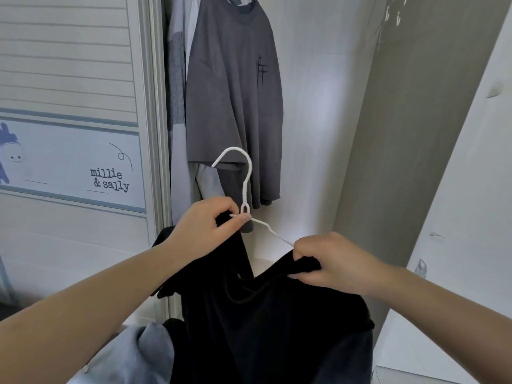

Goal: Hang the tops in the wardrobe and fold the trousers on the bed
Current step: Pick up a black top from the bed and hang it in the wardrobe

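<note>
Black, soft cotton top (277,322) droops before the open wardrobe (318,106), half-threaded on a thin white plastic hanger (245,187); left hand (206,227) pinches the hanger neck, right hand (329,260) grips the top's shoulder.

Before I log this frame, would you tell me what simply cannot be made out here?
- Wardrobe rail: cut off by the head view's top edge, so where the grey T-shirt hangs is unseen.
- White hanger: its left arm is hidden by the left hand and black top; its right end by the right hand.
- Black top's hem: cut off by the bottom edge.
</note>
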